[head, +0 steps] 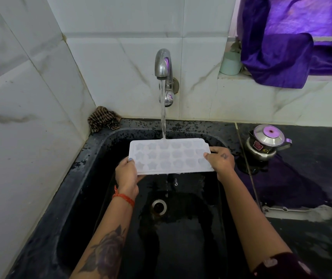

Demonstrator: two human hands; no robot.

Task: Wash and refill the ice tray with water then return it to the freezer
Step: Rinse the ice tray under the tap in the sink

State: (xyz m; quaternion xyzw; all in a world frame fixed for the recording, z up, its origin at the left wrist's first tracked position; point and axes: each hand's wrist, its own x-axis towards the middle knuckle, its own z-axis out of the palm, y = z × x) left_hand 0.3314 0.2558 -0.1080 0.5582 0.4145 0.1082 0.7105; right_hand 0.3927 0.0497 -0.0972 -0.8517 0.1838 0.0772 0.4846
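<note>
A white ice tray (169,156) with star-shaped cells hangs over the black sink (92,158), held level at both short ends. My left hand (126,174) grips its left end and my right hand (220,161) grips its right end. The metal tap (163,64) on the tiled wall is running. Its stream lands on the tray's far edge near the middle. Water drips off the tray's near edge toward the drain (158,207).
A striped rag (103,119) lies bunched in the sink's back left corner. A small steel kettle (265,142) stands on the dark counter at right. A purple cloth (282,57) and a pale green cup (230,63) sit on the ledge above.
</note>
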